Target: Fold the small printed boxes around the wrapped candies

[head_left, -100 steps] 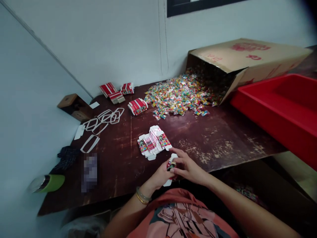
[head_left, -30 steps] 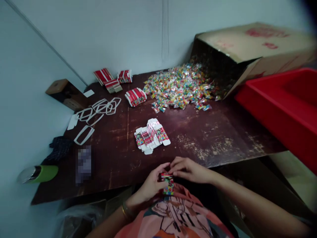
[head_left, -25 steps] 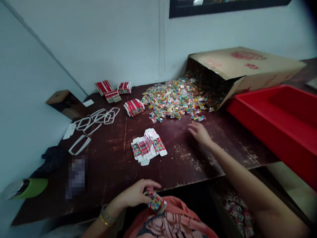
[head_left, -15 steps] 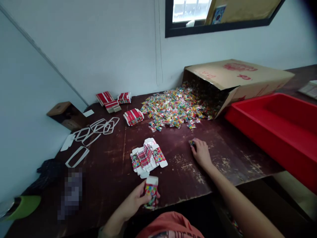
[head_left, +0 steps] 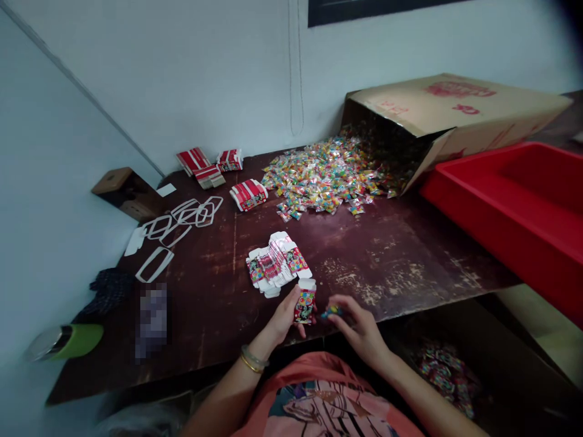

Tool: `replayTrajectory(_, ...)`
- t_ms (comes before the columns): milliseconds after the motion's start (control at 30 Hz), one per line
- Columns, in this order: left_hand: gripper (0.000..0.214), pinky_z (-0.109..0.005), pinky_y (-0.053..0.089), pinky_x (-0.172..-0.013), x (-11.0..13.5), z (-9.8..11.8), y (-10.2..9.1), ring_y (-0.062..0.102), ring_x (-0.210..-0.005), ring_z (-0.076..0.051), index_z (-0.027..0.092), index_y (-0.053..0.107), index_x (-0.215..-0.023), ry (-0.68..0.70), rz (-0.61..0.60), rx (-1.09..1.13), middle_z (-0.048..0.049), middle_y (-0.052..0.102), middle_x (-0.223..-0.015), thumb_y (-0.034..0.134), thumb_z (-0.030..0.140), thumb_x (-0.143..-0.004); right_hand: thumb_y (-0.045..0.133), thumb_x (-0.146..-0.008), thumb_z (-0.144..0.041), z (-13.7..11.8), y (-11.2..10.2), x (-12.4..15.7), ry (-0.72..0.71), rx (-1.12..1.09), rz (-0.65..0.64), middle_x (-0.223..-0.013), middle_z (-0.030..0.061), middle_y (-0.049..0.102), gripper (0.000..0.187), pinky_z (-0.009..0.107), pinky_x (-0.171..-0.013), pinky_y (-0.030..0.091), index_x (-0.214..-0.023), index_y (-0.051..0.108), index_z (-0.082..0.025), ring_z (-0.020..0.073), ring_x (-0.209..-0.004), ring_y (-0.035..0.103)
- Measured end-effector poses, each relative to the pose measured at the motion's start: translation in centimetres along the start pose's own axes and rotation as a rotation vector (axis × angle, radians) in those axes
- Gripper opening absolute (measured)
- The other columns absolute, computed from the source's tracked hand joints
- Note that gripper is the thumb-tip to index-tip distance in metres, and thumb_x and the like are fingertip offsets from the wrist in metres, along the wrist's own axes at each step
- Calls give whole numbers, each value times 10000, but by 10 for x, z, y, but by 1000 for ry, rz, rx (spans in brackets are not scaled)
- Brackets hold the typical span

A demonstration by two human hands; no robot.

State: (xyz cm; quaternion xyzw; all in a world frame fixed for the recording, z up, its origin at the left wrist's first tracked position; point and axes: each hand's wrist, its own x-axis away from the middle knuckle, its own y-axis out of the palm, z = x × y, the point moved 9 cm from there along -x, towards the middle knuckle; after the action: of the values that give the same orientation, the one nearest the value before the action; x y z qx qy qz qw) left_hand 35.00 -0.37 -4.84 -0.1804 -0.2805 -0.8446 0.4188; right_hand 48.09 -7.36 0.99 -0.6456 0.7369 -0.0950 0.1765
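Observation:
Near the table's front edge, my left hand (head_left: 286, 314) is wrapped round a small, colourful printed carton (head_left: 305, 303), held upright with its white top flaps open. Just to the right, my right hand (head_left: 357, 325) pinches a small wrapped candy (head_left: 334, 310), blue and yellow, close beside the carton but apart from it. A stack of flattened cartons (head_left: 276, 265) lies fanned out on the table just beyond my left hand. Farther back is a large heap of wrapped candies (head_left: 319, 176).
A tipped cardboard box (head_left: 460, 106) opens onto the heap. A red tray (head_left: 505, 212) stands at right. Bundled cartons (head_left: 249, 195), white paper bands (head_left: 155, 264), a wooden box (head_left: 127, 194) and a green-and-silver container (head_left: 79, 341) are leftward. Colourful packets (head_left: 449, 376) sit below the table edge.
My right hand has come back from the tabletop toward my body with the candy, beside the carton. My left hand has raised the carton slightly and moved right. The view has tilted down.

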Motion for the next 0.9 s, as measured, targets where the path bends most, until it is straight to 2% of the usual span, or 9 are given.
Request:
replayTrajectory(67, 721, -196, 446, -340, 4, -3, 4, 662, -632, -194, 116, 582, -1104, 2, 29, -63, -107, 666, -822, 388, 742, -801, 557, -910, -300, -9, -6, -27, 23, -41, 46, -949, 44, 660, 180, 293, -775, 530, -1073, 544, -226, 173, -857, 643)
replayTrajectory(167, 786, -197, 428, -327, 9, -3, 12, 654, -603, -193, 106, 596, -1099, 29, 30, -117, -113, 675, -811, 348, 780, -780, 627, -862, -316, -26, -9, -61, -53, 168, 61, -885, 44, 641, 96, 340, -775, 500, -888, 619, -225, 199, -858, 595)
replayTrajectory(233, 811, -200, 415, -320, 11, -2, 12, 647, -594, -193, 103, 598, -1093, 39, 32, -126, -113, 674, -803, 326, 796, -771, 649, -848, -303, -35, -5, -71, -147, 316, 19, -971, 59, 652, 66, 397, -841, 469, -855, 655, -237, 232, -958, 565)
replayTrajectory(367, 793, -198, 406, -333, 18, -9, 10, 633, -594, -188, 97, 626, -1020, -6, 22, -140, -107, 664, -771, 326, 789, -778, 613, -879, -258, -48, 0, -66, -334, 468, 0, -1237, 40, 607, 69, 487, -1026, 331, -889, 681, -266, 255, -1193, 464)
replayTrajectory(467, 775, -197, 405, -344, 21, -12, 16, 623, -585, -179, 102, 629, -1022, -38, -26, -127, -98, 656, -772, 344, 781, -781, 603, -886, -251, -50, -10, -59, -357, 549, 133, -1188, 25, 646, 70, 510, -1076, 253, -859, 668, -250, 247, -1179, 476)
replayTrajectory(533, 767, -199, 410, -352, 22, -12, 19, 625, -594, -181, 108, 625, -1030, -52, -34, -120, -96, 657, -782, 354, 780, -779, 594, -890, -248, -50, -9, -54, -367, 546, 136, -1152, 21, 666, 79, 516, -1089, 228, -846, 659, -239, 241, -1167, 486)
replayTrajectory(733, 744, -180, 409, -359, 22, -4, 12, 626, -613, -180, 108, 638, -1014, -27, 31, -148, -81, 643, -718, 374, 765, -785, 479, -950, -291, -32, 18, -42, -163, 197, -144, -1275, 35, 592, 223, 500, -1064, 294, -932, 701, -271, 240, -1223, 464)
replayTrajectory(800, 736, -180, 410, -363, 21, -1, 9, 634, -627, -187, 104, 637, -1021, 1, 39, -131, -94, 649, -742, 374, 753, -795, 477, -946, -330, -18, 15, -39, -15, -62, -94, -1296, 54, 563, 231, 440, -998, 393, -1053, 676, -279, 231, -1160, 516)
replayTrajectory(900, 713, -193, 413, -371, 20, 2, 8, 625, -639, -191, 96, 633, -1043, 29, 24, -118, -112, 654, -788, 369, 719, -819, 588, -864, -372, 11, 18, -31, 283, -514, -6, -1109, 58, 620, 313, 300, -711, 518, -1154, 602, -253, 153, -793, 608)
